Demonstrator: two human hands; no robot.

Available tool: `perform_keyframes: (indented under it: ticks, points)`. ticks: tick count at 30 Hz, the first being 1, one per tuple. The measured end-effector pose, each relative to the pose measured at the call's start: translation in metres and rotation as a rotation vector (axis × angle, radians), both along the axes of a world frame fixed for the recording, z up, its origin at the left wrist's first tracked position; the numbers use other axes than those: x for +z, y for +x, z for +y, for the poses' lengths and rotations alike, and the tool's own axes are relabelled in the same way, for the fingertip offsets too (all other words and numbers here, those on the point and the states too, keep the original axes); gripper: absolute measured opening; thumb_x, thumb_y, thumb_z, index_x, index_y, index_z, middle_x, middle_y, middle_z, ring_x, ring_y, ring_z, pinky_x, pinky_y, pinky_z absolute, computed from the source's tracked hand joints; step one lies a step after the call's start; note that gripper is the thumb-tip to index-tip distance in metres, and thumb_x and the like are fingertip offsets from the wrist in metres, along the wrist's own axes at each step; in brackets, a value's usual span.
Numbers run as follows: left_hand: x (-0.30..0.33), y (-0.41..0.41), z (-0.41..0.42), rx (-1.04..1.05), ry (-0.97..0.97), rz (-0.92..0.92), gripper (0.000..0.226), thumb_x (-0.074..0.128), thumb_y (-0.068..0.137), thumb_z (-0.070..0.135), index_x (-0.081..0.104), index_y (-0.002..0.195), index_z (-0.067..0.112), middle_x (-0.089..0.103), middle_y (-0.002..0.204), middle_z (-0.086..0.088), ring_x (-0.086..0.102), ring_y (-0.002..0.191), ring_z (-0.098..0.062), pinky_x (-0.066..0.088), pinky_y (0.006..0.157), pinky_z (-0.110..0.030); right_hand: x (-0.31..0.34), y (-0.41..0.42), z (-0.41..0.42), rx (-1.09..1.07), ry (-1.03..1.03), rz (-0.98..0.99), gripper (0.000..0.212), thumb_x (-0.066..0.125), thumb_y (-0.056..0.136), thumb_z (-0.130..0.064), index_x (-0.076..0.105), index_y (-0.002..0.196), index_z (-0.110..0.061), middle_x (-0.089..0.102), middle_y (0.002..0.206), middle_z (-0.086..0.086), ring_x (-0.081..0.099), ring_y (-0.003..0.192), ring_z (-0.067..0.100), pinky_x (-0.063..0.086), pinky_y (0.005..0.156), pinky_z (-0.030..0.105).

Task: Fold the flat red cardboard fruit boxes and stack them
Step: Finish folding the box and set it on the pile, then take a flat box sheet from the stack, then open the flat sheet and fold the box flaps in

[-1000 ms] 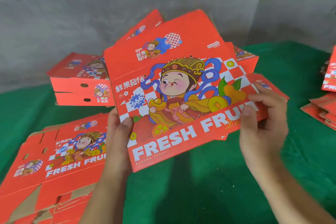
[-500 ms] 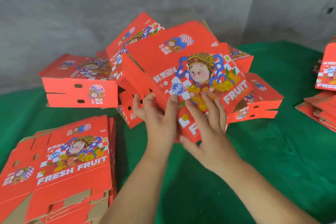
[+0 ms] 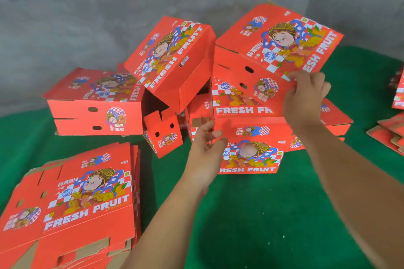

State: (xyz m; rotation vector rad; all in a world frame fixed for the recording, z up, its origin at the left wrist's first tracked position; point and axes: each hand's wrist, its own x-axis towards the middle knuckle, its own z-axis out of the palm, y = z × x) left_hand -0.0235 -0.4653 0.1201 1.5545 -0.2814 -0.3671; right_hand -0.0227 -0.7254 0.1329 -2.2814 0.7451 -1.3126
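A folded red fruit box (image 3: 277,50) sits tilted on top of the pile at the upper right, above another folded box (image 3: 249,153) on the green table. My right hand (image 3: 306,100) holds the front edge of its lid, fingers curled over it. My left hand (image 3: 205,150) hovers with loosely curled fingers at the left end of the lower box and holds nothing. A stack of flat red boxes (image 3: 87,194) lies at the lower left.
More folded boxes stand behind: one at the left (image 3: 94,102), one tipped at the centre (image 3: 172,61), a small piece (image 3: 164,135) below it. Flat boxes (image 3: 391,133) lie at the right edge. A grey wall (image 3: 65,28) closes the back of the green table (image 3: 262,214).
The box I held in front of me has gone from flat to folded and moved up onto the right pile. My left hand has come off it; my right hand still holds its lid.
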Motion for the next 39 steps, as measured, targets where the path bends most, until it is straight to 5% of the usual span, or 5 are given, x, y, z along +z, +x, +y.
perform_keyframes:
  ticks: [5, 13, 18, 22, 39]
  points:
    - [-0.008, 0.0, 0.0, -0.046, 0.027, 0.012, 0.031, 0.061, 0.103, 0.023, 0.058, 0.133, 0.03, 0.066, 0.128, 0.001, 0.065, 0.116, -0.022, 0.051, 0.101, -0.031, 0.021, 0.017, -0.031, -0.076, 0.127, 0.322, 0.061, 0.047, 0.091, -0.003, 0.048, 0.145, -0.03, 0.01, 0.161, 0.019, 0.006, 0.148, 0.048, 0.022, 0.122, 0.054]
    - [-0.019, -0.012, -0.013, -0.181, 0.09, 0.038, 0.025, 0.063, 0.102, 0.02, 0.062, 0.113, 0.043, 0.065, 0.111, 0.021, 0.062, 0.085, 0.008, 0.046, 0.072, -0.006, 0.005, 0.018, -0.011, 0.213, 0.176, 0.313, 0.078, 0.058, 0.097, -0.021, 0.016, 0.163, -0.028, 0.03, 0.159, 0.013, 0.051, 0.129, 0.037, 0.047, 0.095, 0.043]
    - [-0.018, -0.012, -0.014, -0.136, 0.055, 0.1, 0.02, 0.061, 0.102, 0.023, 0.065, 0.116, 0.037, 0.066, 0.113, 0.012, 0.059, 0.096, -0.009, 0.047, 0.083, -0.023, -0.006, 0.017, -0.013, 0.195, 0.107, 0.709, 0.091, 0.061, 0.096, -0.027, 0.002, 0.165, -0.026, -0.012, 0.171, 0.009, -0.015, 0.157, 0.034, 0.017, 0.124, 0.055]
    - [-0.017, -0.014, -0.017, -0.118, 0.031, 0.115, 0.021, 0.06, 0.103, 0.022, 0.065, 0.12, 0.033, 0.067, 0.124, 0.005, 0.062, 0.103, -0.011, 0.051, 0.101, -0.035, -0.009, 0.008, 0.005, 0.365, 0.275, 0.608, 0.067, 0.059, 0.097, -0.02, 0.035, 0.159, -0.02, 0.04, 0.159, 0.013, 0.054, 0.119, 0.024, 0.045, 0.09, 0.031]
    - [-0.04, -0.016, -0.027, -0.073, -0.037, 0.219, 0.022, 0.058, 0.102, 0.025, 0.065, 0.122, 0.031, 0.074, 0.123, 0.004, 0.068, 0.114, -0.014, 0.049, 0.101, -0.033, -0.061, -0.041, 0.116, 0.483, 0.67, 0.219, 0.044, 0.055, 0.098, -0.011, 0.058, 0.14, -0.024, 0.059, 0.12, -0.017, 0.057, 0.105, -0.006, 0.043, 0.088, 0.011]
